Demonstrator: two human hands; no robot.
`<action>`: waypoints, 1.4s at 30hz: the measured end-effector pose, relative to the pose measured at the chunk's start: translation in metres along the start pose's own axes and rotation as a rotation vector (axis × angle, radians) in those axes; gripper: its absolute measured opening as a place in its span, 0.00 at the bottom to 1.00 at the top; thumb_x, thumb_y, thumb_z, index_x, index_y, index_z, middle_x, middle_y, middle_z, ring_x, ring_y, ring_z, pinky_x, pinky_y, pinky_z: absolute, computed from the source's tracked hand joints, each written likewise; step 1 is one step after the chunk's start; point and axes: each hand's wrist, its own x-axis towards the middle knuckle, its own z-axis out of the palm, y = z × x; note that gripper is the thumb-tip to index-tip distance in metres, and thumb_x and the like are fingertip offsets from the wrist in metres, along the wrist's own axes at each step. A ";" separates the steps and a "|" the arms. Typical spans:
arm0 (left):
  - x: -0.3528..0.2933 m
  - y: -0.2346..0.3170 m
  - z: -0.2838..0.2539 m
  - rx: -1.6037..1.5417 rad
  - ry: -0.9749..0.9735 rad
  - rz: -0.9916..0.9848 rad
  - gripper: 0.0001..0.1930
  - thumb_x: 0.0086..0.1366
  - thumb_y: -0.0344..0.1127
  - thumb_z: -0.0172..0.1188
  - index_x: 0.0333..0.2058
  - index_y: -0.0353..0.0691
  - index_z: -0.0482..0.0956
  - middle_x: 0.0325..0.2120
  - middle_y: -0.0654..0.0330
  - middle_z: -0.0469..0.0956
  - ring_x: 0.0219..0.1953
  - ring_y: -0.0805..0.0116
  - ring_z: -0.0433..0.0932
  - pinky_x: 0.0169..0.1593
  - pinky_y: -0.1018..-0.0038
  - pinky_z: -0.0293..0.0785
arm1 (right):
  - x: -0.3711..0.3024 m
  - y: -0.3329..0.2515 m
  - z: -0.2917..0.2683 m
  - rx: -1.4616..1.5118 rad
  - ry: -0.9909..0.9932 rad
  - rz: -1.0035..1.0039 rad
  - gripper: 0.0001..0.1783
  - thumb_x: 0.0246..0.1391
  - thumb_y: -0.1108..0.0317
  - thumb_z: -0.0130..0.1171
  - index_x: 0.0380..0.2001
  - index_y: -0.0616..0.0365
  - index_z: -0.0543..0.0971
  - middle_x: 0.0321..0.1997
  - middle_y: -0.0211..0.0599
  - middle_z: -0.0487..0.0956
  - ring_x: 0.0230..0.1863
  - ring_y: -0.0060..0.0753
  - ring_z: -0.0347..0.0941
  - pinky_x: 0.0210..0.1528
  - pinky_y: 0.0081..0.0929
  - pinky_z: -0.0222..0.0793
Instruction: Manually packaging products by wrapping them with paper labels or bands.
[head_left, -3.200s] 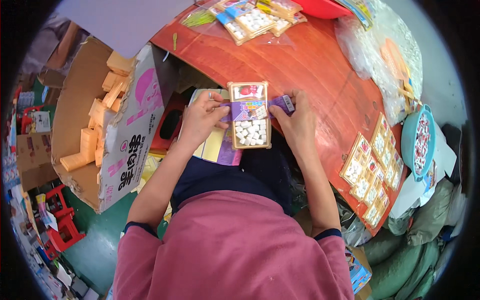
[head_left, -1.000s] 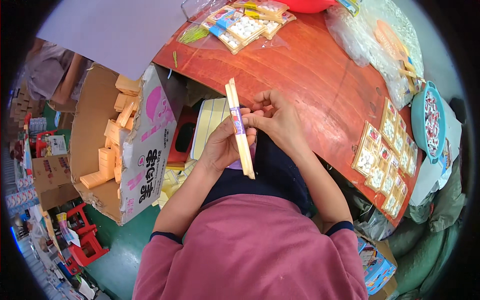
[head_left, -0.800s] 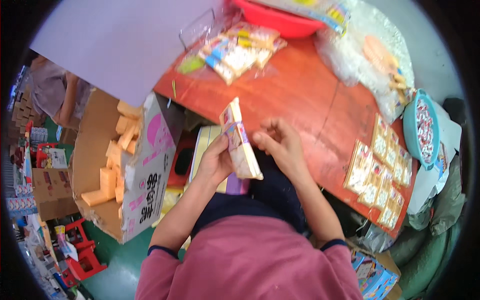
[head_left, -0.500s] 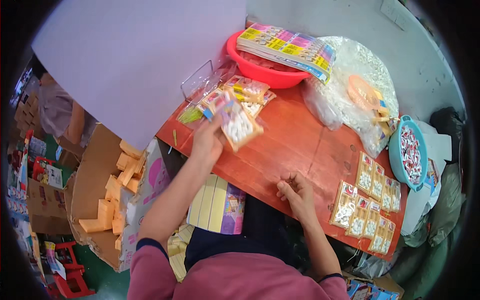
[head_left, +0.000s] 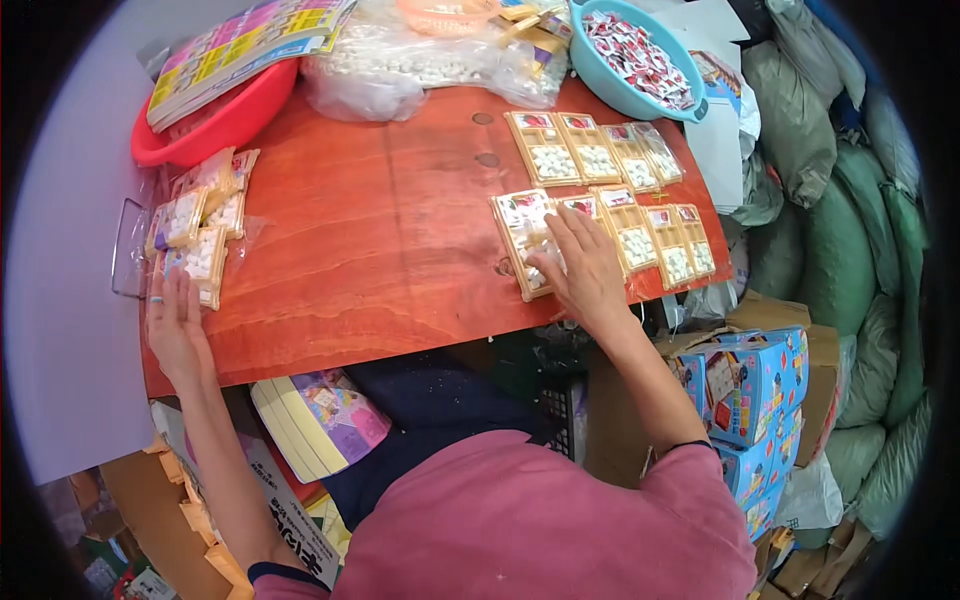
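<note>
My left hand lies with its fingers stretched out against the front end of a shallow tan tray of white pieces. That tray leans with several similar trays in clear wrapping at the table's left end. On the right, my right hand reaches over the leftmost tray of the front row, its thumb and fingers apart across it; whether the fingertips touch is unclear. This tray has compartments with white pieces and a red-and-white packet. Behind it stands another row of such trays.
A red basin bears a stack of printed cardboard sheets. Farther back are a clear bag of white pieces and a blue basin of small packets. Printed card lies by my lap; blue boxes stand right.
The view has swung right. My left hand has set the tray it held onto the pile at left and released it. My right hand has moved from the table's front edge to the tray rows.
</note>
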 end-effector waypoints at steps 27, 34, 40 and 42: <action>-0.133 -0.012 -0.108 1.064 -0.440 -0.143 0.11 0.54 0.37 0.57 0.29 0.35 0.78 0.28 0.50 0.78 0.32 0.54 0.77 0.38 0.65 0.70 | 0.004 -0.192 0.059 0.600 -0.226 -0.432 0.14 0.50 0.73 0.60 0.41 0.62 0.76 0.45 0.46 0.76 0.47 0.45 0.74 0.48 0.33 0.69; -0.143 -0.014 -0.094 1.502 -0.436 0.082 0.15 0.53 0.42 0.60 0.36 0.38 0.76 0.31 0.52 0.78 0.35 0.54 0.77 0.40 0.64 0.72 | -0.014 -0.253 0.122 0.627 -0.340 -0.542 0.16 0.49 0.73 0.58 0.43 0.62 0.74 0.48 0.49 0.74 0.49 0.49 0.71 0.51 0.36 0.68; -0.144 -0.033 -0.093 1.350 -0.463 0.255 0.16 0.57 0.41 0.58 0.40 0.38 0.75 0.34 0.52 0.73 0.36 0.52 0.74 0.38 0.62 0.70 | -0.017 -0.255 0.138 0.518 -0.315 -0.572 0.20 0.50 0.73 0.55 0.48 0.63 0.70 0.55 0.52 0.69 0.55 0.52 0.66 0.56 0.38 0.62; -0.145 -0.032 -0.093 1.387 -0.467 0.226 0.14 0.57 0.41 0.58 0.37 0.37 0.75 0.32 0.52 0.73 0.34 0.51 0.74 0.36 0.63 0.70 | -0.016 -0.254 0.139 0.549 -0.320 -0.545 0.19 0.50 0.73 0.54 0.48 0.62 0.71 0.56 0.52 0.68 0.55 0.53 0.65 0.57 0.38 0.62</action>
